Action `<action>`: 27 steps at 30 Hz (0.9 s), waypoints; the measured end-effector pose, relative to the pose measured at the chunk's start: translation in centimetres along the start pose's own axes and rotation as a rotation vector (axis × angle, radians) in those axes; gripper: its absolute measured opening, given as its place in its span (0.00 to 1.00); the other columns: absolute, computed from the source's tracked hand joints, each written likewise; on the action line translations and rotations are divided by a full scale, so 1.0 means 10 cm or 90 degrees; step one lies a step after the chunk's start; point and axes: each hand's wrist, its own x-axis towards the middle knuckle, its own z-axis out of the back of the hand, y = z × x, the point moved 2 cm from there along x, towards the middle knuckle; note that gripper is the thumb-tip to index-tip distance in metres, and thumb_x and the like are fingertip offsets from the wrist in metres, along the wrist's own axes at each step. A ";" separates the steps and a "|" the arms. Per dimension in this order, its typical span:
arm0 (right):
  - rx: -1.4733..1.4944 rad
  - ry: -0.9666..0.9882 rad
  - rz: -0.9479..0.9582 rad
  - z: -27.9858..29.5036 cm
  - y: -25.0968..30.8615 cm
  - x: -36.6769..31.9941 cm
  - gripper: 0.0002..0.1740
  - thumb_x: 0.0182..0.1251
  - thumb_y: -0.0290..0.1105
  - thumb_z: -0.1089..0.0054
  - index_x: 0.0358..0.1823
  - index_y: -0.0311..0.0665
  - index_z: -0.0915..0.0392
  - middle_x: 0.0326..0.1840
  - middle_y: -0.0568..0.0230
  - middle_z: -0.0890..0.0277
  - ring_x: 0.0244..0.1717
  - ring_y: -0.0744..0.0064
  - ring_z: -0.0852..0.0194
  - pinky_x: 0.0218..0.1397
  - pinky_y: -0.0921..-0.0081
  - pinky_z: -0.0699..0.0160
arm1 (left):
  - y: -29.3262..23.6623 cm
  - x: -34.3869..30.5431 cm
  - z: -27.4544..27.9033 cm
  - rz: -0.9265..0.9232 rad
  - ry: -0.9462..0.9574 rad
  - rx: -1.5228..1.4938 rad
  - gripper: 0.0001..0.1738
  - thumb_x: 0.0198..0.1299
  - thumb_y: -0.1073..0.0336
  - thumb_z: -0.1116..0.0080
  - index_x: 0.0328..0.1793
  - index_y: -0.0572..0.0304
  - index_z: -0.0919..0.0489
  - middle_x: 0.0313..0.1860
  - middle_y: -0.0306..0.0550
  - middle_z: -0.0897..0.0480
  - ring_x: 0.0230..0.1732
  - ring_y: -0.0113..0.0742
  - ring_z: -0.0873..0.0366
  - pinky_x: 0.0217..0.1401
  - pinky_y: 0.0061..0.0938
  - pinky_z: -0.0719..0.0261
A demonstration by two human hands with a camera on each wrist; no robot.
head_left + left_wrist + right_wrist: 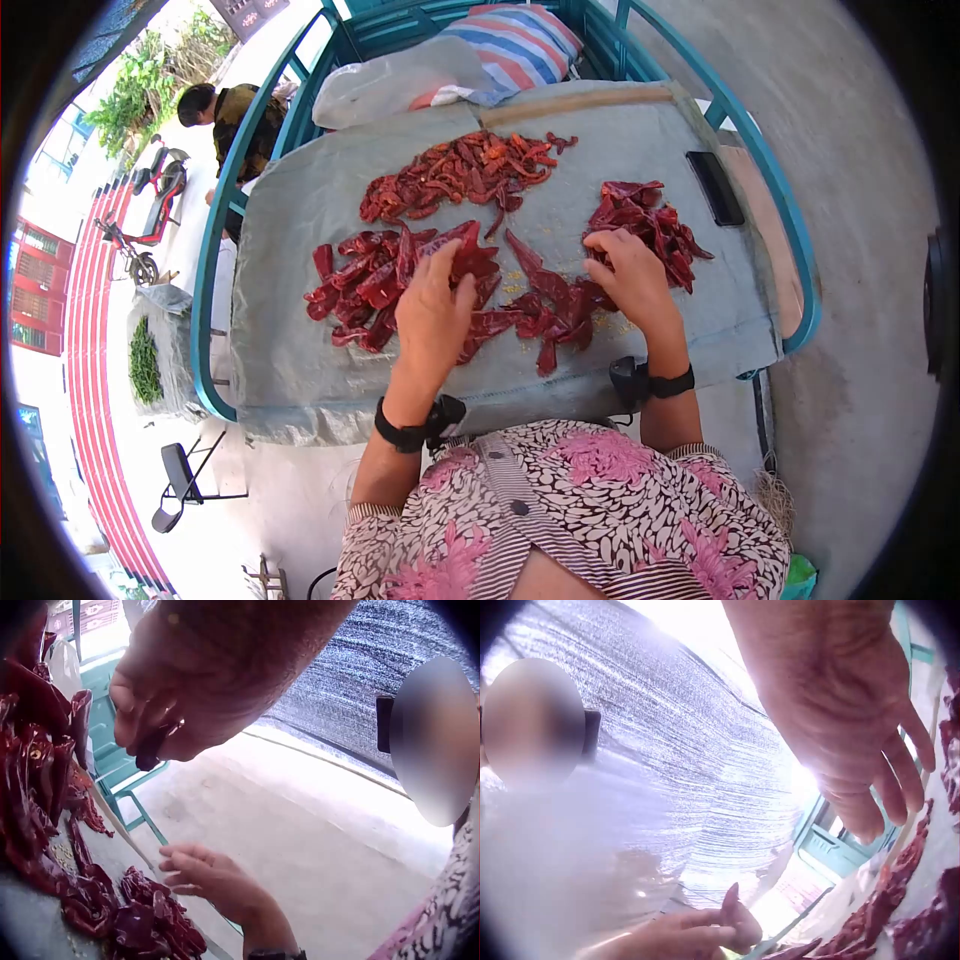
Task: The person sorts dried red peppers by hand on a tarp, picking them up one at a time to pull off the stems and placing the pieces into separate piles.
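Note:
My left hand (432, 315) is over the right side of a heap of large, glossy dried red chili peppers (365, 285). In the left wrist view its fingers pinch a dark red dried chili pepper (154, 746), mostly covered by the hand. The right hand (638, 285) hovers at the near edge of a smaller heap of crumpled red chilies (645, 215), its fingers loosely bent. In the right wrist view nothing shows between the right fingers (889, 787). Between the hands lie several loose chilies (550, 305) with scattered pale seeds.
Farther back is a pile of small orange-red chilies (465, 172). A black phone (715, 188) lies at the right of the grey sheet (290, 215). Teal cart rails (783, 225) border both sides. Behind are a striped sack (520, 45) and clear plastic bag (400, 78). Another person (250, 125) is at left.

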 end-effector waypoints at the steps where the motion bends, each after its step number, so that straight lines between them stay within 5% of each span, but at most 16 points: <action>1: -0.005 0.006 0.016 -0.01 -0.04 -0.03 0.16 0.66 0.35 0.32 0.54 0.41 0.18 0.49 0.59 0.18 0.52 0.54 0.19 0.56 0.59 0.21 | -0.02 0.02 -0.01 -0.007 -0.046 0.016 0.29 0.64 0.70 0.33 0.72 0.59 0.24 0.50 0.54 0.16 0.42 0.51 0.16 0.45 0.41 0.16; 4: -0.010 0.048 0.039 -0.01 -0.08 -0.14 0.18 0.66 0.37 0.31 0.55 0.42 0.18 0.49 0.59 0.18 0.53 0.53 0.19 0.56 0.58 0.20 | -0.14 -0.02 -0.01 -0.004 -0.112 0.010 0.26 0.64 0.73 0.34 0.70 0.58 0.21 0.51 0.52 0.19 0.37 0.45 0.16 0.43 0.38 0.17; 8: -0.021 0.140 0.012 -0.04 0.01 -0.20 0.19 0.65 0.40 0.30 0.55 0.44 0.18 0.49 0.58 0.18 0.51 0.49 0.18 0.54 0.54 0.19 | -0.17 -0.23 -0.29 -0.082 0.159 -0.057 0.24 0.61 0.72 0.33 0.65 0.54 0.20 0.59 0.52 0.21 0.49 0.54 0.15 0.49 0.40 0.16; 18: 0.192 0.058 -0.043 -0.19 -0.10 -0.21 0.19 0.64 0.30 0.30 0.56 0.41 0.18 0.51 0.56 0.19 0.50 0.55 0.16 0.53 0.61 0.18 | -0.16 -0.44 -0.67 -0.028 0.293 -0.004 0.24 0.58 0.68 0.29 0.63 0.54 0.20 0.71 0.57 0.27 0.58 0.60 0.16 0.57 0.46 0.14; 22: 0.218 -0.038 0.049 -0.09 0.01 -0.04 0.19 0.65 0.28 0.31 0.58 0.38 0.19 0.52 0.54 0.20 0.47 0.55 0.17 0.52 0.62 0.18 | -0.10 -0.48 -0.79 -0.075 0.271 0.028 0.21 0.57 0.69 0.30 0.57 0.55 0.20 0.67 0.56 0.25 0.56 0.60 0.16 0.55 0.47 0.15; 25: 0.394 0.008 -0.032 -0.10 0.22 0.01 0.22 0.66 0.30 0.31 0.60 0.38 0.20 0.54 0.54 0.21 0.47 0.55 0.17 0.52 0.61 0.19 | -0.06 -0.52 -0.85 -0.124 0.216 0.002 0.20 0.55 0.71 0.31 0.55 0.55 0.21 0.62 0.54 0.24 0.53 0.60 0.16 0.52 0.47 0.15; 27: 0.277 0.064 -0.029 -0.18 0.20 0.01 0.24 0.66 0.31 0.31 0.63 0.38 0.21 0.56 0.53 0.21 0.49 0.52 0.16 0.53 0.58 0.18 | -0.03 -0.53 -0.84 -0.145 0.194 -0.019 0.21 0.54 0.72 0.32 0.55 0.54 0.21 0.57 0.53 0.23 0.50 0.60 0.16 0.50 0.48 0.15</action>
